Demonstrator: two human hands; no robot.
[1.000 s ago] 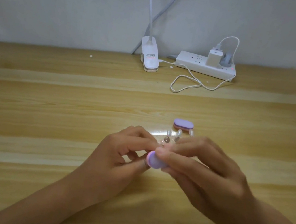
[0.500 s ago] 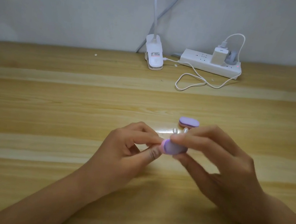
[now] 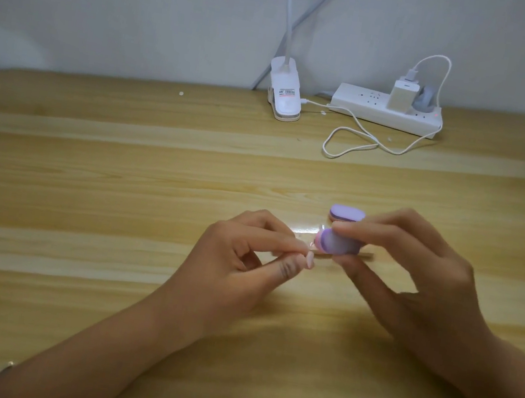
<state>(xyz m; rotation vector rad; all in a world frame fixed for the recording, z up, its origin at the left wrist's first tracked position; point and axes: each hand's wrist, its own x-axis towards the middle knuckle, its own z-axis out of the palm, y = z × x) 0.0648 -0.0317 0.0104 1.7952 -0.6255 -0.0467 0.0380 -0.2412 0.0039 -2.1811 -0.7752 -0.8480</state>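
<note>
Fingers point(image 3: 385, 232) of right hand point(image 3: 412, 282) pinch purple block point(image 3: 338, 242); left hand point(image 3: 238, 263) pinches thin stick point(image 3: 365, 255); clip label point(image 3: 286, 92) unreadable.

Soft, even light falls on you from above. A pale glare patch shines in the middle of the table point(image 3: 154, 182). Faint shadows lie under your forearms. Your left hand point(image 3: 238, 263) blurs at its fingertips point(image 3: 292, 264); the wall point(image 3: 146, 11) looks dull grey.

Fingers of the right hand point(image 3: 413, 276) cover the top and far end of the purple buffer block point(image 3: 338, 243) – the forefinger also hides the near edge of the 2nd block point(image 3: 347, 213). The held block hides the middle of the thin stick point(image 3: 365, 255); the end pinched by the left hand point(image 3: 244, 264) is blurred. The lamp clip point(image 3: 284, 100) has an unreadable label – its neck point(image 3: 289, 15) runs off the top edge.
</note>
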